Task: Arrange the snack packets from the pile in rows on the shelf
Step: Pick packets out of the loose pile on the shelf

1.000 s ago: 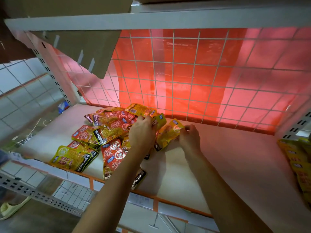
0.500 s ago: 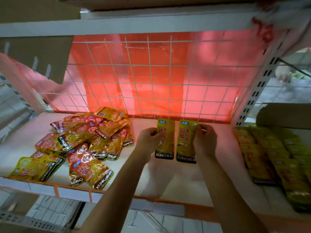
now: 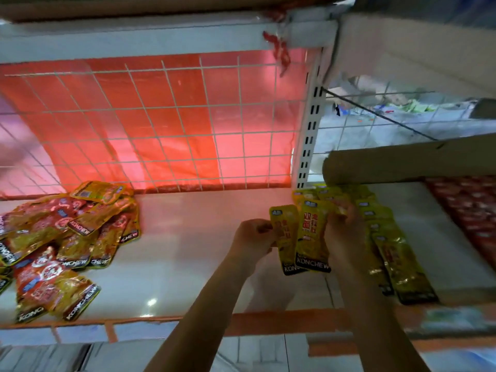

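Observation:
A loose pile of red and yellow snack packets [image 3: 64, 237] lies on the left of the white shelf [image 3: 188, 251]. My left hand [image 3: 252, 240] grips the side of a yellow packet [image 3: 285, 237]. My right hand [image 3: 345, 232] grips a second yellow packet [image 3: 312, 237], which overlaps the first. Both packets hang upright just above the shelf, left of a row of yellow packets [image 3: 394, 259] laid out on the right.
A white wire grid [image 3: 161, 124] with red plastic sheet behind closes the back. A slotted upright post [image 3: 308, 130] stands at the right rear. A cardboard piece [image 3: 402, 162] lies over the row's far end. Red packets [image 3: 467, 210] lie far right. An orange strip [image 3: 268, 322] edges the shelf front.
Both hands have carried the two yellow packets rightwards from beside the pile to next to the row on the right. The packets now overlap each other.

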The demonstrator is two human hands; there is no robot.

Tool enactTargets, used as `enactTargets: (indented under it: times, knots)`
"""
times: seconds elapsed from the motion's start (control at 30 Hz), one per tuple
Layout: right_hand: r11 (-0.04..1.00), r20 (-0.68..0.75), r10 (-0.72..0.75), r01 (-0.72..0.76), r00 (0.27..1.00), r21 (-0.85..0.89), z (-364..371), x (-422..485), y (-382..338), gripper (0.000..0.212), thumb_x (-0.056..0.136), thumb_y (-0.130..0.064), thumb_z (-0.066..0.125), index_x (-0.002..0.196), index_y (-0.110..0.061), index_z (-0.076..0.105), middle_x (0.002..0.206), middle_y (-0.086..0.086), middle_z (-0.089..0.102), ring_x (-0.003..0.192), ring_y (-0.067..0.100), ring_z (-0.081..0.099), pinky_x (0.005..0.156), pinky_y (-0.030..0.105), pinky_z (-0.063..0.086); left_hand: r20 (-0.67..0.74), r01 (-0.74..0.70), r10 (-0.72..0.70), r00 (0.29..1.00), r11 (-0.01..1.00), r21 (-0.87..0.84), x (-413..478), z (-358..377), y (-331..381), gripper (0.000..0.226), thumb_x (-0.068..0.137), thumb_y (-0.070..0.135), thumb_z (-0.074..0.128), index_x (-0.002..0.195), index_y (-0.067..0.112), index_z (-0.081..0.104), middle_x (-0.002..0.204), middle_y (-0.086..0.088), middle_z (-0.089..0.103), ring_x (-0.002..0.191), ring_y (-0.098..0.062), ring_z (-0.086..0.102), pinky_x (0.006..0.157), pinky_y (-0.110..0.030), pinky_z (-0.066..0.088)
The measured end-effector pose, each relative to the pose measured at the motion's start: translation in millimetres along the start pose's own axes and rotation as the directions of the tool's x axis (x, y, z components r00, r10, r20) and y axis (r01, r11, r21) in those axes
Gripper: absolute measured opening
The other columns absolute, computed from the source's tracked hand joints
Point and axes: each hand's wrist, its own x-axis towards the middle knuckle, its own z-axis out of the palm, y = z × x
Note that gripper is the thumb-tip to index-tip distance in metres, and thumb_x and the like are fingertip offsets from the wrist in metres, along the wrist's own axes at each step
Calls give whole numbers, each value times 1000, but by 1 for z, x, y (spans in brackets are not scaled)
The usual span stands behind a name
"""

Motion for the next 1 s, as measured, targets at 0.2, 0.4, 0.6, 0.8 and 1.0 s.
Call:
enactTargets:
  times: [0.2, 0.4, 0.6, 0.8, 1.0]
  knots:
    - [997, -86, -32, 26, 996, -73, -51, 20, 3, 33, 92, -8, 45, 121, -17, 58, 113, 9, 62, 92, 25, 60, 74, 34, 50, -14, -31, 33, 999, 991, 133, -2, 41, -7, 12, 78, 13, 72, 70, 20, 67, 62, 2, 69, 59, -17, 62, 66, -39, 54]
    - [994, -110, 15, -27, 994, -106, -75, 36, 13, 33, 92, -13, 48, 124, -14, 59, 109, 6, 63, 68, 8, 51, 53, 21, 37, -28, -50, 61, 998, 955, 291, -3, 61, -9, 8, 80, 24, 73, 77, 26, 66, 79, 5, 72, 75, -15, 70, 74, -40, 59]
    - [987, -73, 46, -57, 996, -149, -78, 39, 18, 34, 95, -13, 44, 126, -18, 56, 112, 7, 62, 67, 10, 52, 48, 19, 35, -54, -88, 119, 991, 914, 396, -2, 71, -9, 16, 82, 28, 74, 92, 20, 65, 88, 3, 70, 81, -13, 66, 78, -36, 57]
    - [980, -29, 6, -12, 1000, -197, -74, 34, 16, 33, 95, -14, 46, 126, -16, 57, 120, 11, 62, 102, 28, 59, 88, 40, 49, -83, -79, 129, 988, 891, 447, 0, 75, -11, 19, 83, 31, 73, 95, 20, 62, 89, 2, 70, 82, -15, 65, 78, -35, 56]
    - [978, 8, -36, 37, 999, -206, -72, 32, 14, 31, 95, -13, 47, 125, -13, 57, 114, 11, 63, 89, 21, 55, 79, 36, 49, -99, -68, 131, 986, 876, 478, 2, 77, -10, 25, 84, 32, 72, 100, 17, 61, 91, 1, 69, 85, -16, 65, 79, -34, 54]
